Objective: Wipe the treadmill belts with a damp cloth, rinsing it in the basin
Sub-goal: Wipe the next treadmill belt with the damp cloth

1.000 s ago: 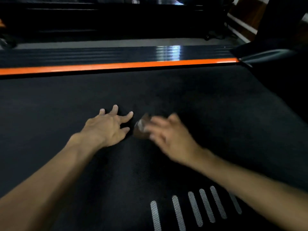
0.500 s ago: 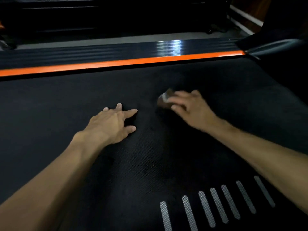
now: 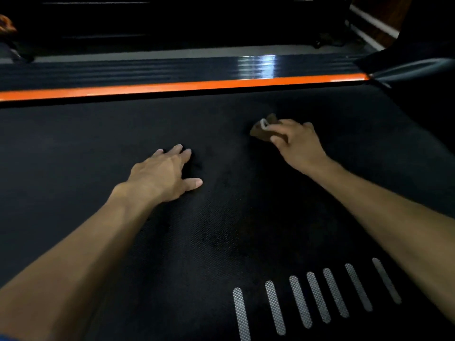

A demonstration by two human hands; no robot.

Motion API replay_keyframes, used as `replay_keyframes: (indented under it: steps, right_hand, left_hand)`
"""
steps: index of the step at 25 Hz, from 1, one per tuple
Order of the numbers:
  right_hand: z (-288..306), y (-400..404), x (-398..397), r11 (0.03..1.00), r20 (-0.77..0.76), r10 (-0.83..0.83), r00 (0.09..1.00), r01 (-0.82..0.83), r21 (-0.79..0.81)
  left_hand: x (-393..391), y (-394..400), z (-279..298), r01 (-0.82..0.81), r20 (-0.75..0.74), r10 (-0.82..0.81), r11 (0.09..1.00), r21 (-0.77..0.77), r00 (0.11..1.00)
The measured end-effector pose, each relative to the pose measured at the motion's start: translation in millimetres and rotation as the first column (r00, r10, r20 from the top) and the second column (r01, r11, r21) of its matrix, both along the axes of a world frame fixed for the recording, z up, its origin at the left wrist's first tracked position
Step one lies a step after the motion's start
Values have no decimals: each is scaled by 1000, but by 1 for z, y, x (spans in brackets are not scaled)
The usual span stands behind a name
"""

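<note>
A black textured treadmill belt (image 3: 221,230) fills most of the head view. My right hand (image 3: 298,143) grips a small brown cloth (image 3: 261,132) with a pale edge and holds it down on the belt, right of centre. My left hand (image 3: 165,173) rests flat on the belt with fingers spread, to the left of the cloth and a little nearer to me. The basin is not in view.
An orange stripe (image 3: 184,86) and a glossy dark side rail (image 3: 172,70) run along the belt's far edge. Several silver dashes (image 3: 315,299) mark the belt near me. A dark treadmill part (image 3: 413,67) rises at the far right. Grey floor (image 3: 172,55) lies beyond.
My right hand has slid the cloth away from me and to the right across the belt. My left hand has stayed pressed in about the same place.
</note>
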State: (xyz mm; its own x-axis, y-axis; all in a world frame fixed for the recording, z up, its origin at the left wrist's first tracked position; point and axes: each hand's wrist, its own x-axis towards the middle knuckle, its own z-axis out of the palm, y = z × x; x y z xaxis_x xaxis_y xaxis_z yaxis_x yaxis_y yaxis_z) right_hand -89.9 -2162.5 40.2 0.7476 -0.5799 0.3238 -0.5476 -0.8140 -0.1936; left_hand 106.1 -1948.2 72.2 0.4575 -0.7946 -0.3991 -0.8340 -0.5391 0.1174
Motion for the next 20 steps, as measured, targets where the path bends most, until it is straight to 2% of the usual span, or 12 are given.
replay_keyframes:
  steps: [1,2,4,6,9,11,13,15,16,17,19,20]
  right_hand:
    - [-3,2,5,994,4,-102,995,102,30]
    - [-7,20,11,995,-2,-99,995,99,-6]
    - [-8,85,14,992,70,123,990,-125,28]
    - [-9,137,-4,887,42,431,901,-432,162]
    - [2,106,-10,775,-31,626,780,-616,142]
    - [-5,48,12,883,-83,466,881,-468,-12]
    - [-6,-9,40,998,6,43,999,-43,-50]
    - [-9,-21,69,925,14,-373,928,371,82]
    - [-9,-7,83,909,-17,-409,912,409,85]
    - [-10,12,96,939,-25,-335,942,336,79]
    - [-10,56,111,994,42,61,997,-65,91]
    - [-12,65,112,955,27,273,962,-274,111]
  left_hand:
    - [1,-1,1,-24,-2,24,1000,13,1000]
    - [3,-2,2,-55,-9,55,998,24,998]
    - [6,-2,1,-96,-48,98,995,38,994]
    - [10,-1,-4,-84,-78,86,996,34,993]
    - [14,-1,-4,-72,-79,75,997,39,994]
    - [12,-1,-3,-67,-75,70,997,43,995]
    - [11,1,-1,-65,-63,67,997,40,996]
    - [10,0,0,-71,-70,74,997,42,995]
    - [10,0,-1,-71,-72,74,996,44,995]
    - [10,-1,-1,-69,-71,72,997,44,995]
    - [12,-1,-3,-66,-72,68,997,38,995]
    - [12,-1,-4,-68,-79,70,997,32,994]
